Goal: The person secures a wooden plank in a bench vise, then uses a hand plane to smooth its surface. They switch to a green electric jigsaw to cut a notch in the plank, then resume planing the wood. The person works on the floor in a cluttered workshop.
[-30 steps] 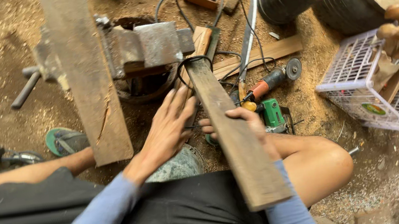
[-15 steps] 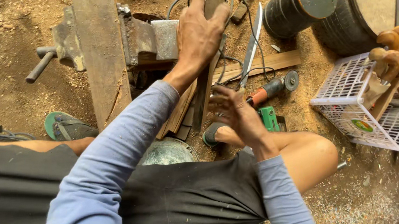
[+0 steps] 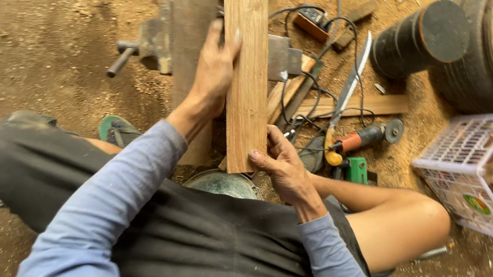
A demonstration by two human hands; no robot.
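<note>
Left hand (image 3: 214,74) grips the plank (image 3: 248,70) from its left edge, about midway up, fingers curled over the face. Plank runs lengthwise away from the body, its near end by the right hand (image 3: 281,168), which pinches the lower right corner with thumb on the end. Right of that hand lies a grinder (image 3: 361,139).

1. This is a rough woodworking workshop on a dirt floor (image 3: 32,51) covered with sawdust.
2. A metal vise (image 3: 152,41) stands on the ground among wooden planks (image 3: 247,64).
3. An angle grinder (image 3: 364,138), a curved blade (image 3: 349,86), tangled cables (image 3: 333,29) and a white plastic basket (image 3: 460,163) of wooden pieces lie about.
</note>
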